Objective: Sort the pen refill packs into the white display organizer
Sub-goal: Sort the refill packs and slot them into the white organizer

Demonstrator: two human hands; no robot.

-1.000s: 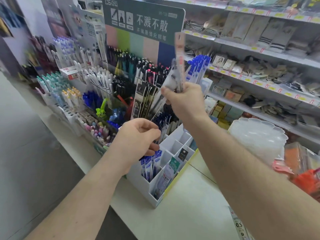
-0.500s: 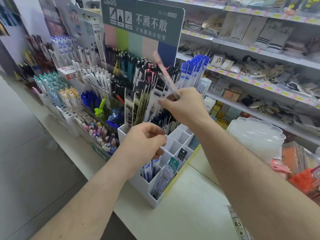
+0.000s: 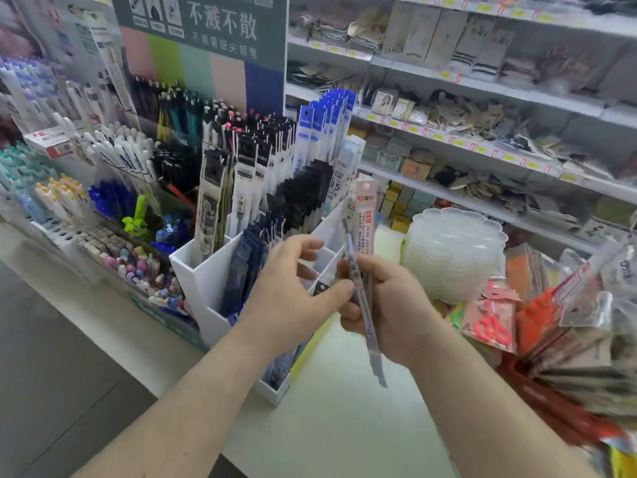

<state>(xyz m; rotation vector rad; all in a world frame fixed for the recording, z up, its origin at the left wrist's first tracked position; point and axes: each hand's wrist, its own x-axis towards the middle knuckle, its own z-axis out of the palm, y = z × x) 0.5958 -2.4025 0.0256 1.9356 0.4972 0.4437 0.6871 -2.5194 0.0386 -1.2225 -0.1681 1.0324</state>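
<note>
While holding the pink refill pack (image 3: 364,215) and a clear one (image 3: 362,298) upright in the curled right hand (image 3: 389,308), near the white organizer (image 3: 206,270), separate one pack first. Pinch it with the loosely spread, empty left hand (image 3: 293,288); lower it upright into a matching compartment.

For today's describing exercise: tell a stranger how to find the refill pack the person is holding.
Start at the white display organizer on the counter. Just right of it, the right hand grips a slim refill pack. Only this one has a pale pink header and is outside the compartments.
</note>
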